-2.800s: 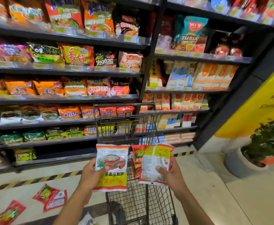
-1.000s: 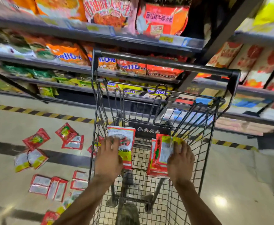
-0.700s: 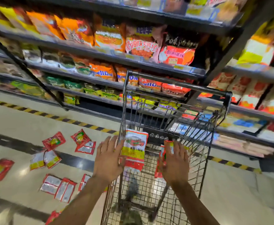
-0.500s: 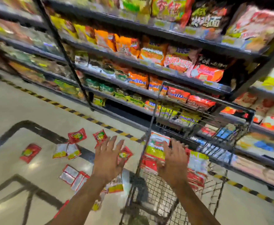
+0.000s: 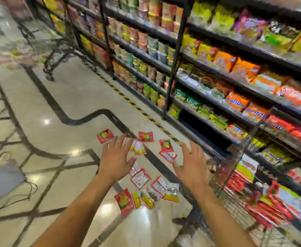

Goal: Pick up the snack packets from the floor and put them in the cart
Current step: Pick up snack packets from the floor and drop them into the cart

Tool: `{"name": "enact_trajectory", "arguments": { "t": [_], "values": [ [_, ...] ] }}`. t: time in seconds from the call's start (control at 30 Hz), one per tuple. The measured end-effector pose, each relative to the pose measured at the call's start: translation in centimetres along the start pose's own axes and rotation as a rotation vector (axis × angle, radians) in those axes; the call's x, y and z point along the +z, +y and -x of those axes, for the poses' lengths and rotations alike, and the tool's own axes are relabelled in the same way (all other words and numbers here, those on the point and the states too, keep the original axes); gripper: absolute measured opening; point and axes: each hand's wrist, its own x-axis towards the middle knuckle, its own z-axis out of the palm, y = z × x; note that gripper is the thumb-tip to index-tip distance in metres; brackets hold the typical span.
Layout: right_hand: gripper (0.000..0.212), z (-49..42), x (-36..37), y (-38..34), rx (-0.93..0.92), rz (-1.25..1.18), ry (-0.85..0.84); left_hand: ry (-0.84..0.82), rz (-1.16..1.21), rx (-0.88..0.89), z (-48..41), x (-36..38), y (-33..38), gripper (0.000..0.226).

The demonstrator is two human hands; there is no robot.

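Stretched forward with left hand (image 5: 116,157) and right hand (image 5: 190,163) both spread wide and empty over snack packets (image 5: 140,178) strewn on the floor (image 5: 66,97) beside the cart (image 5: 224,168), probably to scoop several together.

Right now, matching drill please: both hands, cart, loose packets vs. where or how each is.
1 left hand
2 right hand
3 cart
4 loose packets

A scattered on the floor
B open, over the loose packets
C holds packets, right of view
D open, empty, next to the cart's wire side

Pairs: 1-B, 2-D, 3-C, 4-A
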Motion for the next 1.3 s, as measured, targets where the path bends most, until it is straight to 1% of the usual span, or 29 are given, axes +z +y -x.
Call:
{"name": "enact_trajectory", "arguments": {
  "t": [0.13,0.3,0.5,0.63,0.73,0.83,0.97,1.1,1.2,1.3],
  "values": [
    [0.079,1.0,0.7,-7.3,-0.066,0.007,-0.017,0.016,-0.013,-0.095,3.1,-2.2,-7.0,0.077],
    [0.079,-0.2,1.0,-15.4,-0.134,0.029,-0.06,0.021,-0.026,-0.2,4.8,-3.9,-14.2,0.078],
    [0.08,-3.9,2.9,-22.4,-0.19,0.022,-0.075,0.036,0.041,-0.291,3.8,-5.5,-21.1,0.077],
    [0.077,-7.6,4.4,-25.8,-0.188,-0.01,-0.06,0.053,0.062,-0.308,1.3,-6.0,-25.0,0.077],
    [0.074,-11.1,6.1,-28.1,-0.166,-0.033,-0.058,0.06,0.035,-0.287,-2.0,-5.6,-28.3,0.077],
    [0.078,-15.2,8.5,-30.0,-0.158,-0.046,-0.093,0.054,0.027,-0.292,-6.6,-5.0,-31.6,0.079],
    [0.082,-22.5,11.4,-33.4,-0.109,-0.064,-0.13,0.0,0.0,-0.263,-14.7,-4.1,-36.3,0.08],
    [0.086,-29.7,13.3,-35.8,-0.072,-0.086,-0.123,-0.045,-0.014,-0.217,-23.1,-3.2,-40.2,0.08],
    [0.081,-34.7,13.7,-37.2,-0.043,-0.059,-0.161,-0.056,-0.001,-0.17,-29.0,-3.2,-42.1,0.08],
    [0.079,-39.0,13.7,-37.9,-0.025,-0.021,-0.148,-0.064,0.027,-0.127,-34.2,-2.7,-43.3,0.08]
  ]
}}
